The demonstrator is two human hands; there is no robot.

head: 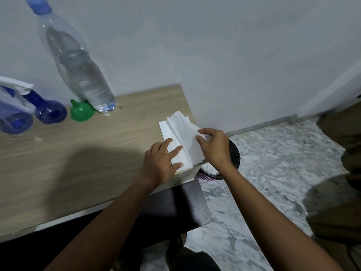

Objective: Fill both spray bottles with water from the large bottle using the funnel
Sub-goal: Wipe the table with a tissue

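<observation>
A large clear water bottle point(78, 65) with a blue cap stands at the back of the wooden table point(78, 153), partly full. The green funnel point(82, 112) sits mouth down beside it. Two blue spray bottles stand at the far left, one point(49, 111) next to the funnel, the other point(13, 118) cut off by the frame edge. At the table's right end lies a stack of white paper tissues point(181, 137). My left hand point(162, 161) presses flat on the stack. My right hand point(213, 145) pinches the top tissue's right edge.
A black waste bin point(233, 153) with a purple rim stands on the marble floor just right of the table, below my right hand. A brown object point(341, 173) fills the right side. A grey wall runs behind the table.
</observation>
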